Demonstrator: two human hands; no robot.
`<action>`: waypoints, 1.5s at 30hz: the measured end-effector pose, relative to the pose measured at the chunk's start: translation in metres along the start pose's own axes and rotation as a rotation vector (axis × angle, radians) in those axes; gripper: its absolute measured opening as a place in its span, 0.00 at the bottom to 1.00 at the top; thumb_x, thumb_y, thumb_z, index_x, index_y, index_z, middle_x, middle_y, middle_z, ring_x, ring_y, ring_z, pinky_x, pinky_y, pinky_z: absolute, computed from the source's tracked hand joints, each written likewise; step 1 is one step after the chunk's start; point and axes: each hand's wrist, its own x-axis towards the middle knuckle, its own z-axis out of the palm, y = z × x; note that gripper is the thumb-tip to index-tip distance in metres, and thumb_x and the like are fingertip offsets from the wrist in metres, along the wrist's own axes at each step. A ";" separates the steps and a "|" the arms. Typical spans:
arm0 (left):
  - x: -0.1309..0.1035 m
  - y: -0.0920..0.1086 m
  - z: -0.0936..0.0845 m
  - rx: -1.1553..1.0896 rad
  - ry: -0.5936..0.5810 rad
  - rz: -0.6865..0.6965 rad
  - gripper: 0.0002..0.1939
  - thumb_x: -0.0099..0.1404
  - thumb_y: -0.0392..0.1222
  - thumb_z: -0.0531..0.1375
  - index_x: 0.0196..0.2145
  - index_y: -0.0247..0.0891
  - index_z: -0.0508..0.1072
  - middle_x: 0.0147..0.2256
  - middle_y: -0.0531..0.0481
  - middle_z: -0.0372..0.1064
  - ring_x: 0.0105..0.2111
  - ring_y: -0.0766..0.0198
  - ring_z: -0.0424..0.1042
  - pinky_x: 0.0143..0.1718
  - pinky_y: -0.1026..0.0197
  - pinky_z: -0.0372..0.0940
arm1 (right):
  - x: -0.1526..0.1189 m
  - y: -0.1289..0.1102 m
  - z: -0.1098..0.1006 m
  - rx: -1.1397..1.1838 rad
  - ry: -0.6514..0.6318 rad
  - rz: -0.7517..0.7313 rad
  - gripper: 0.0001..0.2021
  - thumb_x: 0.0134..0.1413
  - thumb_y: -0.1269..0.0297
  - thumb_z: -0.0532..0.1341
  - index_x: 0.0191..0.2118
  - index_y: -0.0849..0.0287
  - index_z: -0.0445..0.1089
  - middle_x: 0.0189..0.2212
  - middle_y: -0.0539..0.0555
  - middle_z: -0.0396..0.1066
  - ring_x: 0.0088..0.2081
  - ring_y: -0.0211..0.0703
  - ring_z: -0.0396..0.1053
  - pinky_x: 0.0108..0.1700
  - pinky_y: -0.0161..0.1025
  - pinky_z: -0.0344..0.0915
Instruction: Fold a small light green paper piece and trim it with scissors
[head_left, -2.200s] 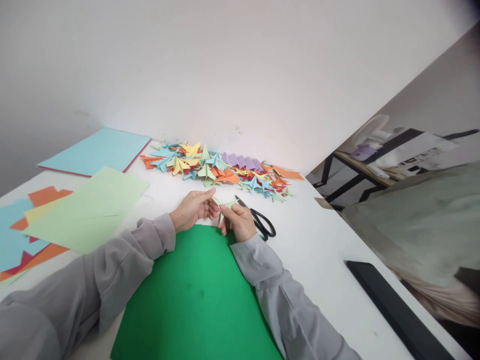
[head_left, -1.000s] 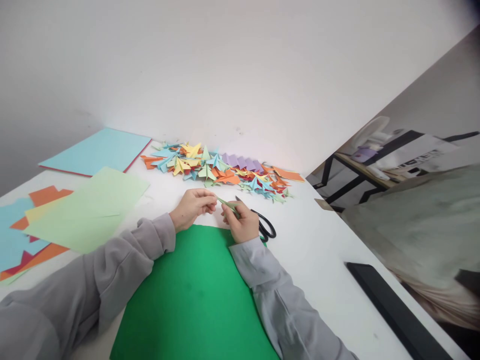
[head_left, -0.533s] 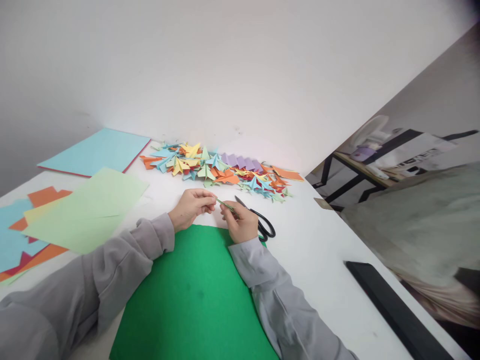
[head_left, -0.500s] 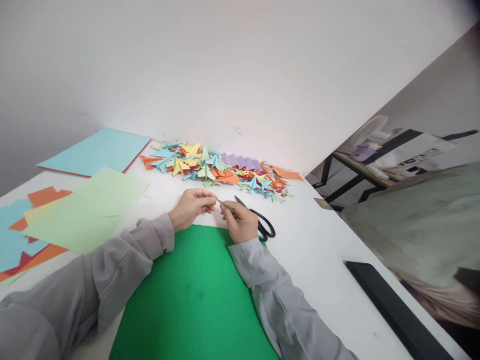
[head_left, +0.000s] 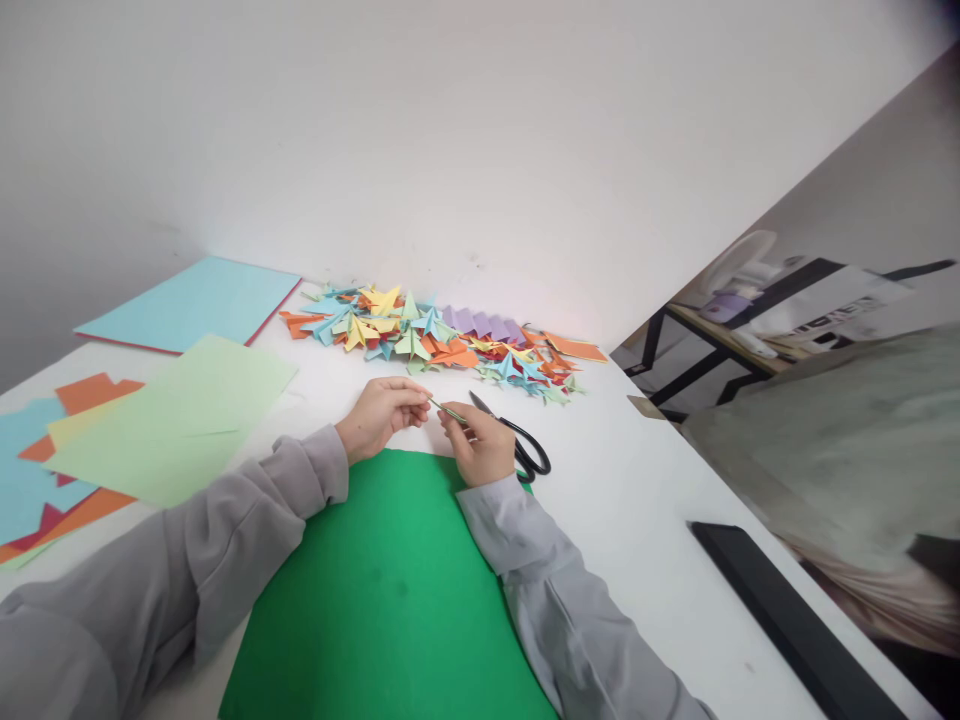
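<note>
A narrow folded piece of green paper (head_left: 452,413) is held up between my two hands, seen nearly edge-on. My left hand (head_left: 385,413) pinches its left tip between thumb and fingers. The rest is gripped by my right hand (head_left: 484,446), whose fingers hide much of it. Both hands are just above the far edge of a green sheet (head_left: 382,600). Close by my right hand lies a pair of scissors (head_left: 537,450) with black handles, partly covered by that hand.
Many small folded paper planes (head_left: 431,335) in mixed colours lie in a long heap by the wall, with a purple pleated strip (head_left: 484,325) among them. Coloured sheets (head_left: 180,430) and a blue stack (head_left: 199,305) are at left. A black bar (head_left: 757,600) lies on the right.
The green paper now looks slimmer and more edge-on between my fingers. Both hands have stayed almost in the same place.
</note>
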 end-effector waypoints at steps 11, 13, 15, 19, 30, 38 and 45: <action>0.001 0.000 -0.001 -0.051 -0.003 -0.069 0.06 0.50 0.35 0.57 0.26 0.28 0.70 0.22 0.47 0.66 0.21 0.68 0.66 0.23 0.65 0.59 | 0.000 0.000 0.001 -0.097 0.066 -0.128 0.08 0.51 0.67 0.54 0.34 0.59 0.70 0.29 0.54 0.73 0.26 0.39 0.70 0.24 0.33 0.65; -0.001 -0.001 0.001 -0.018 -0.035 -0.104 0.08 0.52 0.38 0.58 0.26 0.28 0.70 0.22 0.47 0.67 0.21 0.68 0.66 0.23 0.65 0.59 | 0.000 0.001 0.000 -0.128 0.056 -0.169 0.08 0.50 0.70 0.54 0.35 0.58 0.70 0.29 0.53 0.73 0.27 0.39 0.69 0.26 0.34 0.65; -0.002 -0.002 0.002 0.036 -0.061 -0.098 0.08 0.50 0.38 0.60 0.26 0.28 0.69 0.23 0.46 0.67 0.21 0.69 0.67 0.23 0.66 0.59 | 0.001 0.002 -0.001 -0.137 0.048 -0.200 0.10 0.49 0.72 0.54 0.35 0.58 0.70 0.28 0.53 0.72 0.28 0.40 0.69 0.28 0.35 0.66; -0.002 -0.004 0.002 0.074 -0.036 -0.061 0.07 0.47 0.34 0.62 0.25 0.29 0.68 0.19 0.49 0.66 0.21 0.69 0.67 0.25 0.65 0.60 | 0.003 0.001 -0.001 -0.095 0.100 -0.240 0.12 0.44 0.76 0.53 0.35 0.58 0.69 0.30 0.55 0.69 0.34 0.42 0.67 0.36 0.39 0.66; 0.001 -0.002 -0.001 0.098 0.115 0.082 0.10 0.45 0.34 0.63 0.28 0.30 0.70 0.19 0.52 0.64 0.19 0.70 0.64 0.21 0.66 0.57 | 0.005 -0.010 -0.007 0.158 -0.006 -0.102 0.13 0.45 0.70 0.53 0.40 0.58 0.67 0.38 0.57 0.64 0.42 0.46 0.63 0.42 0.45 0.62; 0.000 -0.001 0.002 0.099 0.111 0.079 0.09 0.42 0.36 0.64 0.26 0.32 0.72 0.22 0.53 0.65 0.23 0.73 0.63 0.25 0.67 0.58 | 0.004 -0.006 0.000 0.113 0.054 -0.076 0.06 0.44 0.67 0.60 0.33 0.57 0.67 0.33 0.55 0.66 0.38 0.45 0.64 0.40 0.44 0.63; -0.002 -0.003 0.001 0.184 0.037 0.100 0.13 0.40 0.38 0.66 0.27 0.32 0.72 0.24 0.51 0.67 0.26 0.69 0.65 0.30 0.63 0.59 | 0.004 -0.006 0.001 0.126 0.030 -0.063 0.03 0.41 0.66 0.62 0.26 0.57 0.67 0.32 0.55 0.66 0.37 0.44 0.64 0.41 0.45 0.62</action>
